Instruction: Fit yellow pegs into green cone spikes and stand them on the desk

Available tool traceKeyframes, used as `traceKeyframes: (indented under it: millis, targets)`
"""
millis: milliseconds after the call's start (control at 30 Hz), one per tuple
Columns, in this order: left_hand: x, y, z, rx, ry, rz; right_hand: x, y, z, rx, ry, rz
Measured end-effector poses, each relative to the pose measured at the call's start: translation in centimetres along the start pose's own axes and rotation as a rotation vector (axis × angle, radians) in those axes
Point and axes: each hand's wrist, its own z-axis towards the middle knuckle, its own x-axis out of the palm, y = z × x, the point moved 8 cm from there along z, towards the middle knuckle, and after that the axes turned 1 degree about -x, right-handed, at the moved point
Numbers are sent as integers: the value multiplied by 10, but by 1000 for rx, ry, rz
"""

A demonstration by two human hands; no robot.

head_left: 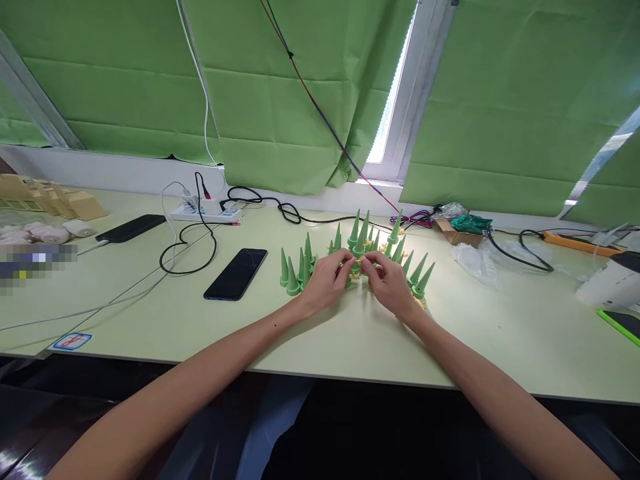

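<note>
A small yellow piece [358, 261] is pinched by the fingers of the left hand [325, 281] and right hand [390, 283], tips nearly meeting. Upright and tilted green cones [293, 283] are spread behind and beside them on the counter [320, 340], some partly hidden. A phone [236, 274] is laid leftward; a sticker's [73, 341] red mark cannot be read.

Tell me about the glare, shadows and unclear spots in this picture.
Head view: strong glare in the window gap; faint shadows on the table near the left hand and right hand; small yellow piece between them indistinct; pixelated patch far left.
</note>
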Motion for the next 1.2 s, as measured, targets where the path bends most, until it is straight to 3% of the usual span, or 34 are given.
traceKeyframes:
  millis: [200,433,633,933,1067,1200]
  targets:
    - [-1,3,0,2,-30,20,0,3,0,-22,-13,-3]
    - [-14,6,-3,-38,-217,-24,-11,1,-1,-17,-140,-78]
    - [0,15,-4,-161,-65,-50,-16,0,-1,33,-182,-120]
    - [11,24,-5,-261,75,18,-13,-5,1,51,-142,-139]
    - [15,23,-4,-235,130,53,-11,-9,2,58,-113,-155]
    - [16,22,-2,-160,112,86,-8,-14,3,57,-75,-171]
